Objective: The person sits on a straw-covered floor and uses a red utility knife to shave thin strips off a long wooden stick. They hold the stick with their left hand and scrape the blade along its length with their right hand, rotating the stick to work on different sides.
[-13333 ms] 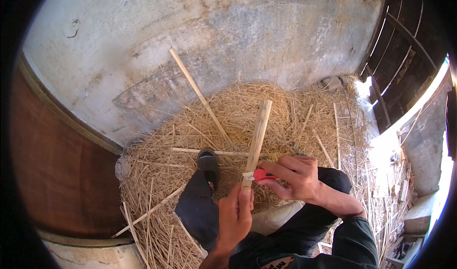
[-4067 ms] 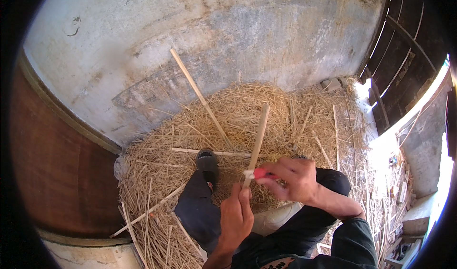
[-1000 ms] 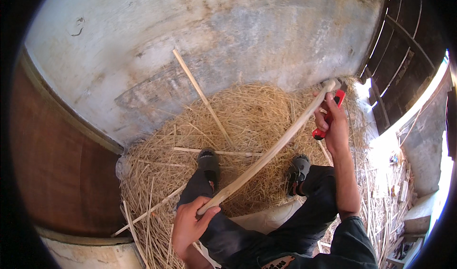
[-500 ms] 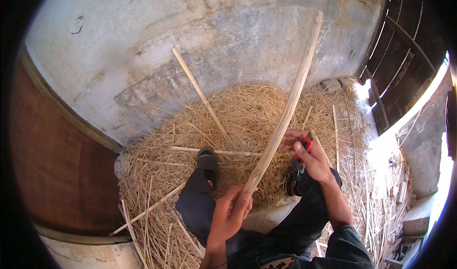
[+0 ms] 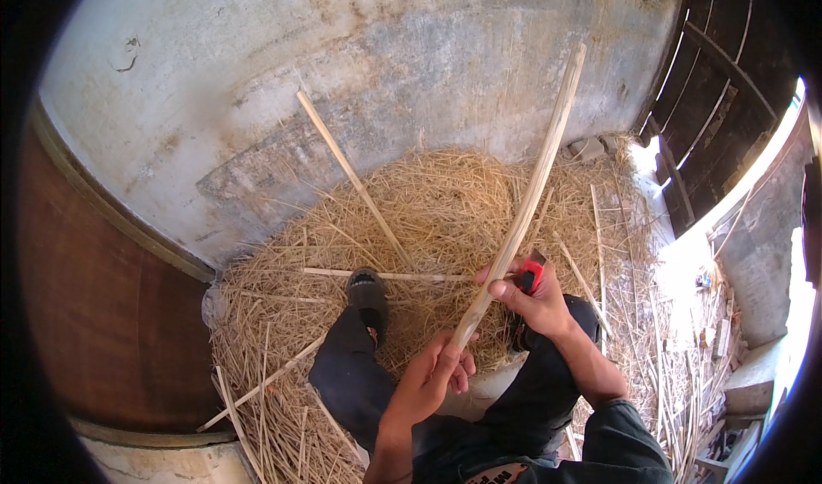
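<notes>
A long pale wooden stick (image 5: 533, 188) slants up from my lap toward the wall. My left hand (image 5: 425, 379) grips its lower end between thumb and fingers. Higher up, my right hand (image 5: 538, 302) is closed around a small red-and-black hand tool (image 5: 532, 273), whose kind I cannot make out. The right thumb and fingertips also touch the stick. Parts of the tool are hidden in the palm.
Straw shavings (image 5: 454, 184) cover the ground around my shoes. Another stick (image 5: 355, 178) leans toward the stained wall (image 5: 342, 47), with several more lying about. A brown panel (image 5: 111, 295) stands at left, dark slatted boards (image 5: 719, 73) at right.
My right hand has moved left and down onto the stick, bringing the red-and-black tool along. The stick's upper end sits slightly lower. My left hand has shifted a little right.
</notes>
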The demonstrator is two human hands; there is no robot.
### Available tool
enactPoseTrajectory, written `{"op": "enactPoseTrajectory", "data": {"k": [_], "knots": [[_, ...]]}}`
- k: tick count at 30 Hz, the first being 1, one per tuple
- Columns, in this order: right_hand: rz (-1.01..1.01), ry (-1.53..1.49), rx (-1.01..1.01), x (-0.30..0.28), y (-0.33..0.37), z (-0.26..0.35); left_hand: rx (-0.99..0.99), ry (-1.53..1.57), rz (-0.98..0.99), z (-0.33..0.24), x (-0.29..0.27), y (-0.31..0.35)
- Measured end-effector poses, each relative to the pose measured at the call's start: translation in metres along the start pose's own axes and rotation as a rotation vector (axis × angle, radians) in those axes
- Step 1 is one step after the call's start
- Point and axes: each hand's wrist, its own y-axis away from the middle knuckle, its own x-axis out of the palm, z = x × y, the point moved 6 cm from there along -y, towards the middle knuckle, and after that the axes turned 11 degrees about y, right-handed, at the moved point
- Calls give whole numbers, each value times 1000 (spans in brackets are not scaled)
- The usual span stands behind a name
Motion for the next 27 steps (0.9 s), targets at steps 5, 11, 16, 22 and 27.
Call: {"op": "enactPoseTrajectory", "data": {"k": [5,11,16,22,27], "knots": [[-78,17,-170,5,-2,2,-134,39,138,-2,2,-4],[-183,107,-333,-6,2,5,33,-27,-158,-16,1,-8],[-230,567,-476,-8,16,13,85,-10,-234,-24,2,-3],[-295,817,-663,5,23,39,213,-111,-311,-28,3,-2],[-323,833,-678,6,26,39,283,-250,-376,-33,4,1]]}}
